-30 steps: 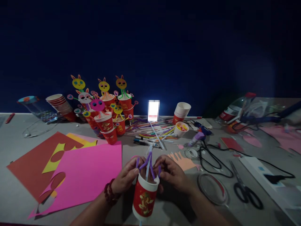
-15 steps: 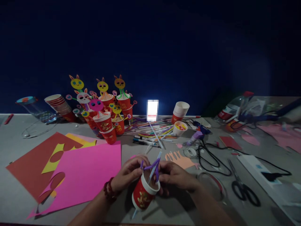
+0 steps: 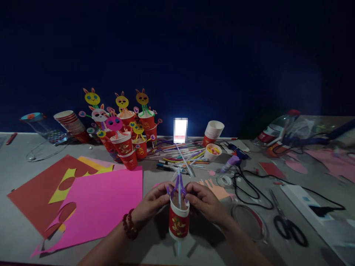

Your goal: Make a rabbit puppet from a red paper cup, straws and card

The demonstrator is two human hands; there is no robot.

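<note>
Both left hand (image 3: 155,197) and right hand (image 3: 204,201) pinch purple stems (image 3: 184,190) thumb-to-finger at the rim of the paper cup (image 3: 179,221), where I'd steer grips, judging its walls light and crushable.

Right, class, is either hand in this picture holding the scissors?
No: the left hand and right hand hold the red cup, while the scissors lie on the table.

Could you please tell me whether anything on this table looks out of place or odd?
Two things: a pale rod pokes out below the held red cup, unusual for a cup, and the coloured sticks beyond lie crisscrossed in an untidy heap.
</note>
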